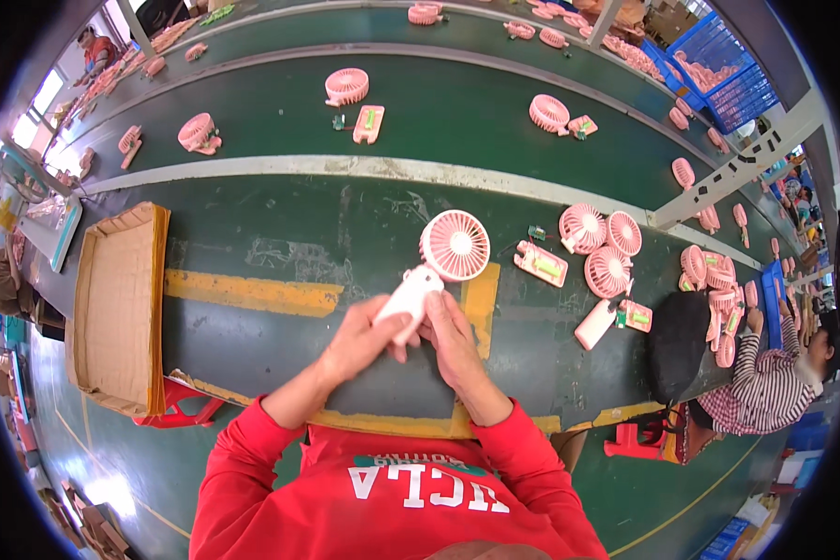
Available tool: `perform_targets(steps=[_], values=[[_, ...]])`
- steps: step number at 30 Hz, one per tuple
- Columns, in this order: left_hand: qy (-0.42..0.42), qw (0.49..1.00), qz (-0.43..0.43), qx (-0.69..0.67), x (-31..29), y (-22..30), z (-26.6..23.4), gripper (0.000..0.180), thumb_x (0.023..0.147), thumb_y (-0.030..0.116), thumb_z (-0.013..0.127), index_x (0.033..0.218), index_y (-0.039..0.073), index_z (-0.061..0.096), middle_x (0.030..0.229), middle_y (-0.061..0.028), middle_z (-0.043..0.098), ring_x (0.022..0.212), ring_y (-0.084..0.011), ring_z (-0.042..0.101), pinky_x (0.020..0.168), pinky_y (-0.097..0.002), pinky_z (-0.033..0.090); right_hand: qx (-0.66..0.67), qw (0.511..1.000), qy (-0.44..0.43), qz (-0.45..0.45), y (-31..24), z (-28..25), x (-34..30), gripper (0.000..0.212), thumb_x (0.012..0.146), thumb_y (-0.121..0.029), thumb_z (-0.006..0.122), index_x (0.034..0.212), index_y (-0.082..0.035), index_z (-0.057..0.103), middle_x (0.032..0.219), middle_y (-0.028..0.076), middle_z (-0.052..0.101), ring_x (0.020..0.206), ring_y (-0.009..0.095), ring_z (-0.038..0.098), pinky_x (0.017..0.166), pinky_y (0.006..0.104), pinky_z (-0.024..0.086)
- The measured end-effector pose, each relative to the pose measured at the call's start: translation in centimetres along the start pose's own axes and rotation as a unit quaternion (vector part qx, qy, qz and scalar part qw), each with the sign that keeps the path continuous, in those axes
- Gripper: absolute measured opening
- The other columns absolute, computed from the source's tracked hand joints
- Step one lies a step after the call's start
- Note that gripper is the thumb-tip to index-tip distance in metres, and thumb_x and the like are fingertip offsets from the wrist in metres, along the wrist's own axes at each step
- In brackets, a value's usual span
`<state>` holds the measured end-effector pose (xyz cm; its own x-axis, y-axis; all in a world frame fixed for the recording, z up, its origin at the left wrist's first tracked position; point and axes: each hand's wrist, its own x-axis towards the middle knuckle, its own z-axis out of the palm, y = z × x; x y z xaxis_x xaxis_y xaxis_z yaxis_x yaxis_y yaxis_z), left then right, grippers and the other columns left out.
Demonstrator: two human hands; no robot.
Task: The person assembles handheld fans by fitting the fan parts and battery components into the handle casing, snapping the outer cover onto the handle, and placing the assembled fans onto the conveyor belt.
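A pink handheld fan (455, 245) with a pale pink handle is held over the green bench, its round head pointing away from me. My left hand (362, 329) closes round the lower left of the handle. On the other side, my right hand (451, 338) grips it, thumb lying along the handle. To the right lie several pink fan heads (609, 272), a pink handle shell (541, 264) with a green-labelled part inside, and a loose pale handle cover (595, 325). A small green circuit board (537, 231) rests near the shell.
An empty cardboard tray (119, 308) stands at the left. Beyond a white rail, a green conveyor belt (280, 112) carries fan parts. A black object (679, 345) sits at the right, near a co-worker in a striped top (770, 387). A blue crate (719, 75) stands at the far right.
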<state>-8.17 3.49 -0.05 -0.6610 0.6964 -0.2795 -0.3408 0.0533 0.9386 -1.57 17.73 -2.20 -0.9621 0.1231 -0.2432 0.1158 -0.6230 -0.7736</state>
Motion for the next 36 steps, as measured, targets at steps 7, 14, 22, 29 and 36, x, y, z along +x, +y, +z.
perform_targets(steps=[7, 14, 22, 29, 36], values=[[0.225, 0.827, 0.259, 0.445, 12.8, 5.8, -1.9, 0.026, 0.084, 0.021, 0.057, 0.101, 0.002, 0.053, 0.077, -0.0216, 0.061, 0.068, -0.0371, 0.062, 0.062, -0.0442, 0.049, -0.323, 0.929, 0.014, -0.181, 3.7, -0.8, 3.4, 0.024, 0.095, -0.011, 0.047, 0.113, 0.003, 0.048, 0.091, 0.010, 0.064, 0.081, 0.014, 0.062, 0.073, 0.0254, 0.051], [0.325, 0.697, 0.254, 0.587, 26.5, 5.9, -3.3, 0.048, 0.079, 0.026, 0.063, 0.116, 0.000, 0.045, 0.097, -0.0227, 0.056, 0.089, -0.0386, 0.059, 0.071, -0.0470, 0.050, -0.319, 0.936, 0.023, -0.148, 3.5, -0.3, 3.0, 0.018, 0.093, -0.005, 0.047, 0.109, 0.002, 0.052, 0.086, 0.010, 0.064, 0.079, 0.014, 0.063, 0.073, 0.0256, 0.051], [0.224, 0.710, 0.307, 0.593, 24.8, 1.0, -3.5, 0.055, 0.081, 0.024, 0.063, 0.124, -0.004, 0.043, 0.124, -0.0255, 0.047, 0.117, -0.0389, 0.045, 0.098, -0.0437, 0.036, -0.354, 0.909, 0.019, -0.219, 3.3, -0.8, 3.2, 0.017, 0.090, -0.002, 0.047, 0.107, 0.000, 0.051, 0.081, 0.014, 0.064, 0.076, 0.021, 0.066, 0.069, 0.0302, 0.053], [0.206, 0.667, 0.302, 0.650, 16.5, -2.0, -2.9, 0.045, 0.085, 0.021, 0.057, 0.123, -0.002, 0.049, 0.129, -0.0198, 0.047, 0.122, -0.0354, 0.042, 0.102, -0.0439, 0.032, -0.362, 0.905, 0.022, -0.222, 4.4, -0.8, 3.5, 0.014, 0.091, -0.006, 0.047, 0.103, 0.000, 0.051, 0.079, 0.013, 0.064, 0.074, 0.022, 0.066, 0.065, 0.0328, 0.051], [0.186, 0.658, 0.258, 0.683, 13.8, -3.2, -1.6, 0.048, 0.088, 0.026, 0.054, 0.130, 0.004, 0.044, 0.136, -0.0169, 0.042, 0.128, -0.0318, 0.037, 0.106, -0.0443, 0.027, -0.285, 0.934, 0.025, -0.212, 2.1, -0.4, -1.4, 0.015, 0.086, -0.009, 0.054, 0.099, -0.002, 0.052, 0.080, 0.014, 0.065, 0.075, 0.027, 0.065, 0.067, 0.0393, 0.050]])
